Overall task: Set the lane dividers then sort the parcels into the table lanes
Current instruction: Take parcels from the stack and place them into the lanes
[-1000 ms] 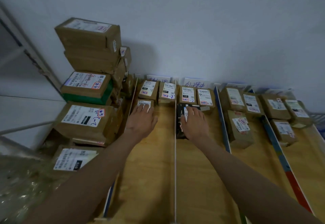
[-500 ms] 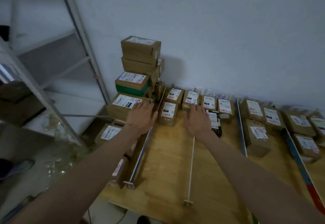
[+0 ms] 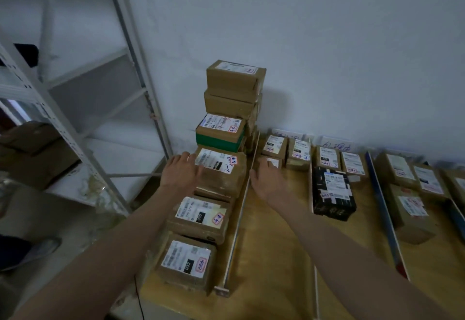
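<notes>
A stack of brown parcels (image 3: 234, 85) stands at the table's far left against the wall. My left hand (image 3: 180, 171) lies with straight fingers on the left side of the large brown parcel (image 3: 224, 176) at the stack's foot. To the right of the white divider (image 3: 241, 209), my right hand (image 3: 265, 181) hovers with fingers spread beside that same parcel and holds nothing. Small labelled parcels (image 3: 299, 150) sit at the far ends of the lanes. In the second lane lies a black parcel (image 3: 332, 194).
Two more brown parcels (image 3: 198, 217) lie in a row toward me along the table's left edge. A blue divider (image 3: 382, 209) and further parcels (image 3: 410, 211) fill the right. The wooden table (image 3: 274, 264) is bare near me. A metal shelf rack (image 3: 75, 128) stands left.
Both hands left the small parcels in the lanes and swung left. My left hand now rests on the large parcel at the stack's foot. The view turned left too.
</notes>
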Action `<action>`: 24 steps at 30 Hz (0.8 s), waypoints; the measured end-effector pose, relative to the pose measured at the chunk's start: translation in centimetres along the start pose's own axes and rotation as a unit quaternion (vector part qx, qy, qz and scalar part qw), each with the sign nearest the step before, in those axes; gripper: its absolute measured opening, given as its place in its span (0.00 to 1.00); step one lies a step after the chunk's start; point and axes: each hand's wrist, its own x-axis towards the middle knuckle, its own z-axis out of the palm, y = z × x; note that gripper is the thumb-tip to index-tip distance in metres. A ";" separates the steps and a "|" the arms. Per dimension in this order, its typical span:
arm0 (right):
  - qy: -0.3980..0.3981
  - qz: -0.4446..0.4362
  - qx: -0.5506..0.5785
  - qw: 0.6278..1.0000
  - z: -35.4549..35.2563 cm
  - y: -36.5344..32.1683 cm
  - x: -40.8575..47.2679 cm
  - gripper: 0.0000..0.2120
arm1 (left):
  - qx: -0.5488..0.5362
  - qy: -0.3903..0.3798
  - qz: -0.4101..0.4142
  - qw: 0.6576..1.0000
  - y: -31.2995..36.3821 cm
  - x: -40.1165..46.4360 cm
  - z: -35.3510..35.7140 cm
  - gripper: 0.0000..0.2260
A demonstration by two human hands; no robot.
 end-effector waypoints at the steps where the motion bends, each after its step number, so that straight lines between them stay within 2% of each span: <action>1: -0.004 0.012 0.010 1.000 0.7 -0.7 0.6 0.18 | -0.004 -0.004 0.002 1.000 -0.7 0.7 0.2 0.20; 8: -0.010 0.117 0.071 0.990 5.3 -3.9 3.5 0.15 | -0.057 -0.046 0.017 0.997 -3.4 4.0 2.7 0.23; 11: -0.016 0.164 0.102 0.981 6.7 -4.8 4.0 0.17 | -0.123 -0.075 -0.010 0.990 -4.1 4.8 3.8 0.26; 14: 0.000 0.192 0.148 0.970 7.4 -5.3 4.1 0.18 | -0.197 -0.094 -0.032 0.975 -3.9 4.8 4.4 0.25; 20: 0.013 0.208 0.186 0.960 7.1 -5.3 3.9 0.15 | -0.252 -0.057 -0.020 0.966 -3.5 3.7 4.8 0.21; 24: 0.011 0.205 0.207 0.956 6.4 -5.3 3.2 0.18 | -0.262 -0.036 -0.026 0.964 -3.1 2.5 4.4 0.21</action>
